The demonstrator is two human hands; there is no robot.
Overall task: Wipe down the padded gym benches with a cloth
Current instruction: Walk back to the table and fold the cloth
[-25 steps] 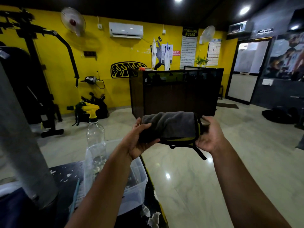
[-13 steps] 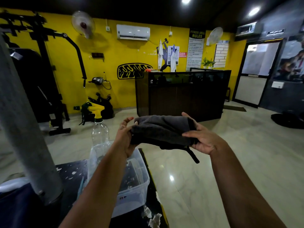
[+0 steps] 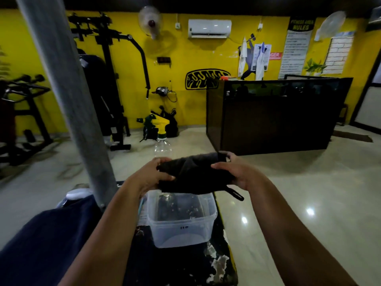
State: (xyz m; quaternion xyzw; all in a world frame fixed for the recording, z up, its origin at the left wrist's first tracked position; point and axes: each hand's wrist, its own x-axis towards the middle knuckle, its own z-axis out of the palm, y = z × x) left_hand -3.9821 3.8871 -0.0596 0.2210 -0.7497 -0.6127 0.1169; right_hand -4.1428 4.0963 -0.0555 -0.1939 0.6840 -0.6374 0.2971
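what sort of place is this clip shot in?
Almost surely a gym: a black weight machine stands against the yellow wall, a RULES poster hangs on it, and an equipment rack sits at far left.

On the yellow wall (image 3: pixel 185 58) I read "RULES" in yellow capitals on the black header of the tall poster (image 3: pixel 301 27); the line above that word and the list printed below are too blurred for me to make out. Just left of the poster, a small red sign (image 3: pixel 275 55) shows the white letters "GER", with its beginning covered. The clear plastic container (image 3: pixel 181 234) has a short dark mark on its near wall, which I cannot read with certainty.
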